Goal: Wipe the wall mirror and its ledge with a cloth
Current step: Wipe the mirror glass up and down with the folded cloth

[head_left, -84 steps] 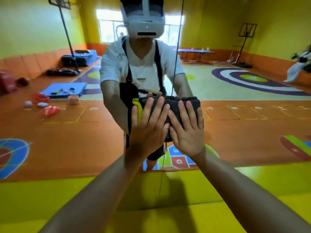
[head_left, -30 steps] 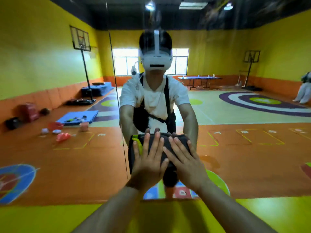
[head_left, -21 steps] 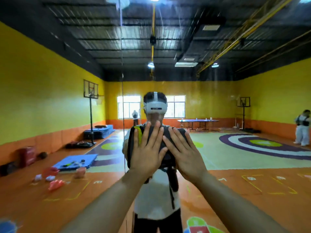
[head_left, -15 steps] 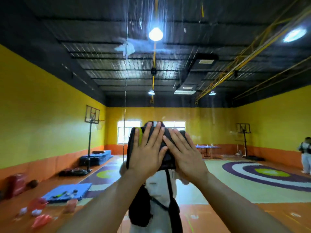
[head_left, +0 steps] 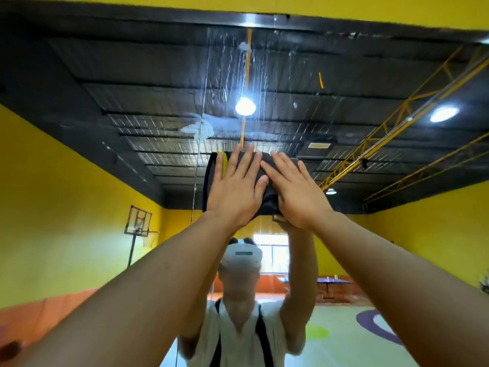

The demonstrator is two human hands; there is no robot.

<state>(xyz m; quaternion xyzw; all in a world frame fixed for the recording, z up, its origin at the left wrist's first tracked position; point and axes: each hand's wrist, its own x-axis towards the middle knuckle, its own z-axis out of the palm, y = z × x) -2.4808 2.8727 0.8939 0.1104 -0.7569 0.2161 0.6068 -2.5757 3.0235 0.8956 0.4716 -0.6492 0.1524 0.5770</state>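
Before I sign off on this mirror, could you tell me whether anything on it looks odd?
Yes: white foamy blobs and thin downward streaks mark the mirror above the cloth that the left hand and right hand press flat; that upper glass looks unwiped.

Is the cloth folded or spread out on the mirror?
Folded. The cloth forms a compact dark pad, hardly wider than the left hand and right hand pressing it with straight fingers against the mirror.
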